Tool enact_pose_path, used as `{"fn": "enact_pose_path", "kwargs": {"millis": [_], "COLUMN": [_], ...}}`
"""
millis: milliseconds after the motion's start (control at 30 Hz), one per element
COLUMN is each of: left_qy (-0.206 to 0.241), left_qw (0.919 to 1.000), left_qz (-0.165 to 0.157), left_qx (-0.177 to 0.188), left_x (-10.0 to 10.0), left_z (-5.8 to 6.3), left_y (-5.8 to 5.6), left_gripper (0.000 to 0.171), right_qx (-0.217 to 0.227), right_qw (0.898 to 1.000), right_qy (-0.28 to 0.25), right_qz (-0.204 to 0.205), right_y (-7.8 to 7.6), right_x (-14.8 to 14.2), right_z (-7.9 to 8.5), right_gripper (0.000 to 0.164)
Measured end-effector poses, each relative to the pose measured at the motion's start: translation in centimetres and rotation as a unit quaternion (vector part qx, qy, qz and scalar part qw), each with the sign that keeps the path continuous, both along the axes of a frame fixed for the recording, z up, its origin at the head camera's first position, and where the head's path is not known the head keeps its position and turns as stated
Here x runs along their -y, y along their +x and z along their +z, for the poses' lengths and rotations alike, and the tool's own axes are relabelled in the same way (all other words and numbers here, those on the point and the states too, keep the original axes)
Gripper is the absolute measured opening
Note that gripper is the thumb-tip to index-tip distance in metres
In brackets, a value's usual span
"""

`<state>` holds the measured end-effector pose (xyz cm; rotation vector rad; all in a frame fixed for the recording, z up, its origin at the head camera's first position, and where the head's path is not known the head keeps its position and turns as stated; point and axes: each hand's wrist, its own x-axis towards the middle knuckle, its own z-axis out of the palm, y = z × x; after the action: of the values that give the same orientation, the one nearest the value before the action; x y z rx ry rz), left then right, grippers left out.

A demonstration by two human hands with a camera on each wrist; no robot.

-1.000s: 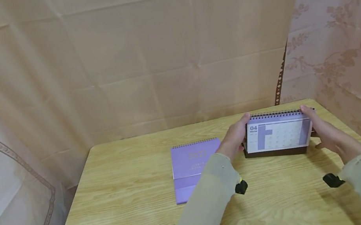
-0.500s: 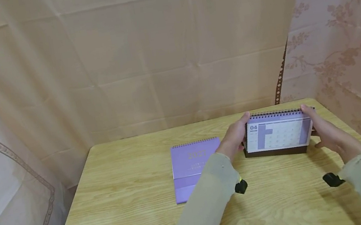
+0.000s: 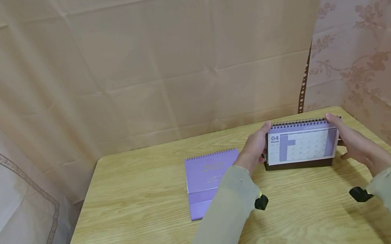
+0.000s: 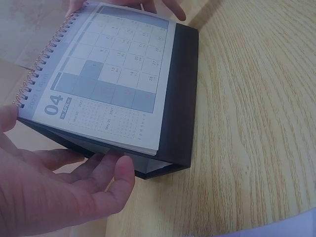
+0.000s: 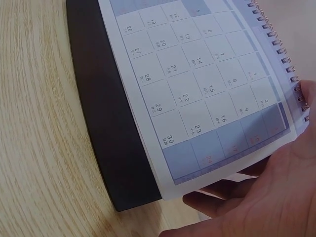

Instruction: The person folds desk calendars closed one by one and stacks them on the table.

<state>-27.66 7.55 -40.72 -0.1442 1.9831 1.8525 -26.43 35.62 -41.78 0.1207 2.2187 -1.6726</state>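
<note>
A spiral-bound desk calendar (image 3: 306, 146) stands like a tent on its dark base at the right of the table, showing the April page marked 04. My left hand (image 3: 256, 148) grips its left end, thumb at the top corner by the spiral. In the left wrist view, the curled fingers (image 4: 106, 177) of that hand lie at the open side of the stand. At the other end my right hand (image 3: 359, 148) holds the calendar, thumb on the top right corner. The right wrist view shows its fingers (image 5: 217, 197) reaching behind the page's edge.
A purple 2027-style calendar (image 3: 205, 183) lies flat to the left, partly covered by my left sleeve (image 3: 223, 221). The wooden table (image 3: 138, 218) has its back edge near a beige curtain (image 3: 151, 69). A floral curtain (image 3: 385, 47) hangs along the right side.
</note>
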Motion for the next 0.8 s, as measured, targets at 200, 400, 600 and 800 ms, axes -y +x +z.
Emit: {"fn": "enact_pose_path", "kwargs": {"millis": [200, 400, 600, 800], "left_qy": [0.002, 0.007, 0.006, 0.005], "left_qw": [1.0000, 1.0000, 1.0000, 0.9999], "left_qz": [0.002, 0.004, 0.005, 0.011], "left_qx": [0.001, 0.002, 0.003, 0.001], "left_x": [-0.01, -0.11, -0.06, 0.00], "left_z": [0.00, -0.06, -0.09, 0.13], "left_y": [0.06, -0.01, -0.11, -0.13], "left_gripper": [0.064, 0.063, 0.063, 0.062], "right_qx": [-0.004, -0.007, -0.007, -0.014], "right_qw": [1.000, 1.000, 1.000, 0.999], "right_qy": [-0.012, -0.018, -0.027, -0.038], "right_qz": [-0.003, -0.006, -0.010, -0.007], "right_y": [-0.05, -0.03, -0.08, -0.27], "right_x": [0.03, 0.00, 0.01, 0.04], "right_z": [-0.10, -0.03, 0.13, 0.09], "right_gripper": [0.090, 0.089, 0.090, 0.090]}}
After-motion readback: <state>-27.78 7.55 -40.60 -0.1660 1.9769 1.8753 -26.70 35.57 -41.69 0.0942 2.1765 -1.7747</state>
